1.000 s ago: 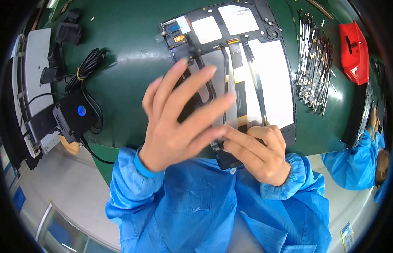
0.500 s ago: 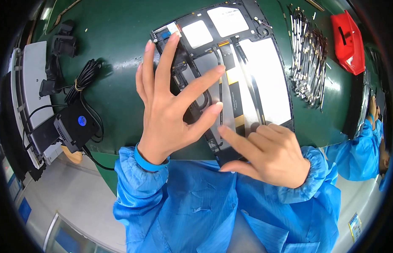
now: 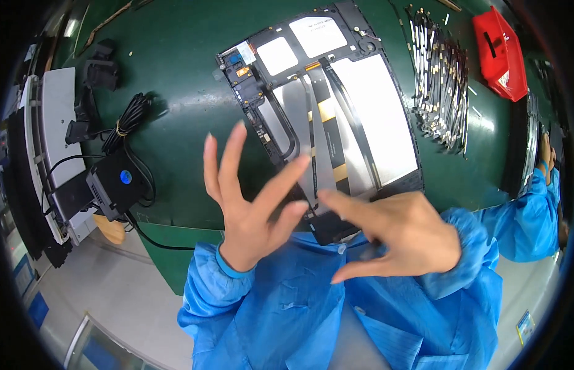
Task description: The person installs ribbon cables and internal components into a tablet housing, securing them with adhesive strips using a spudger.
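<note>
An opened tablet-like panel (image 3: 392,111) lies tilted on the green bench, with black edges, silvery faces and small circuit parts. A thin black flex cable (image 3: 315,166) runs lengthwise along it, with a second dark strip (image 3: 355,111) to its right. My left hand (image 3: 253,213) has spread fingers and holds nothing; its index fingertip is over the panel, by the flex cable. My right hand (image 3: 404,234), somewhat blurred, points its index finger at the cable's lower end, thumb stretched apart and other fingers curled. Whether that fingertip presses the cable cannot be told.
A pile of thin flex cables (image 3: 440,86) lies right of the panel, beside a red plastic box (image 3: 500,55). To the left are a black adapter (image 3: 114,182), a bundled black cord (image 3: 130,117) and a grey-white device (image 3: 57,123). Another person's blue sleeve (image 3: 521,228) shows at right.
My left hand has drawn back toward me from the panel's upper part, uncovering its left edge. My right index finger stays near the cable's lower end. The view has shifted slightly.
</note>
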`<action>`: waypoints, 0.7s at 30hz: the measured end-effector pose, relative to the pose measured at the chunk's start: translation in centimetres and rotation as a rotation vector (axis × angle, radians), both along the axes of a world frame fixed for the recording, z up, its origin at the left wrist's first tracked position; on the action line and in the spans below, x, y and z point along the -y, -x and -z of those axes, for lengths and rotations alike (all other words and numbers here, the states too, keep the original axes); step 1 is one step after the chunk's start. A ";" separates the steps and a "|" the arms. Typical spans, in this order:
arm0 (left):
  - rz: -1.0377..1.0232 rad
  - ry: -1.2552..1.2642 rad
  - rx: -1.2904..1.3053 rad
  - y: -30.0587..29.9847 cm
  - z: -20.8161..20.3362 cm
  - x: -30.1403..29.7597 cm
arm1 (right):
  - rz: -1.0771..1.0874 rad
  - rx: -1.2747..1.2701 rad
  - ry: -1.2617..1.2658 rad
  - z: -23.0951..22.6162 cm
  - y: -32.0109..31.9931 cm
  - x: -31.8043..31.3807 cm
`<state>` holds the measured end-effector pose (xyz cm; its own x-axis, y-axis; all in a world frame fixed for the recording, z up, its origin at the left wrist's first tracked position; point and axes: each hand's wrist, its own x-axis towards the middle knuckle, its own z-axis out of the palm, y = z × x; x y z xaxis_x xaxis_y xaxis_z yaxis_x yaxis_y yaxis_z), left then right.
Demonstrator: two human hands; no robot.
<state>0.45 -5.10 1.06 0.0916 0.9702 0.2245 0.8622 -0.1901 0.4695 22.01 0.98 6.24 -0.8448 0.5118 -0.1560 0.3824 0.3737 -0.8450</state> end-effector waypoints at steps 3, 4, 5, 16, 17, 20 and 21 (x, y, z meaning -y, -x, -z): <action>0.018 0.071 -0.022 -0.4 0.6 1.6 | 0.324 -0.167 0.713 -0.1 0.3 -2.3; 0.028 0.070 -0.017 -0.5 0.6 1.6 | 0.376 -0.155 0.830 -0.1 0.7 -3.6; 0.029 0.083 -0.035 -0.5 0.7 1.5 | 0.422 -0.144 0.949 0.1 1.1 -4.9; -0.004 0.073 -0.168 -0.8 1.4 1.9 | 0.217 -0.034 0.321 0.2 3.6 -6.3; 0.002 0.073 -0.164 -0.9 1.3 1.8 | 0.285 -0.034 0.127 0.4 3.8 -6.1; 0.003 0.093 -0.163 -1.0 0.9 1.5 | 0.330 -0.161 -0.017 1.8 3.7 -6.2; 0.011 0.098 -0.170 -1.0 0.9 1.5 | 0.329 -0.213 -0.070 2.1 3.7 -6.4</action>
<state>1.47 -6.63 0.12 0.1313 0.9853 0.1094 0.9288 -0.1609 0.3337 18.31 7.33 4.13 -0.6434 0.7639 0.0500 0.3099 0.3197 -0.8954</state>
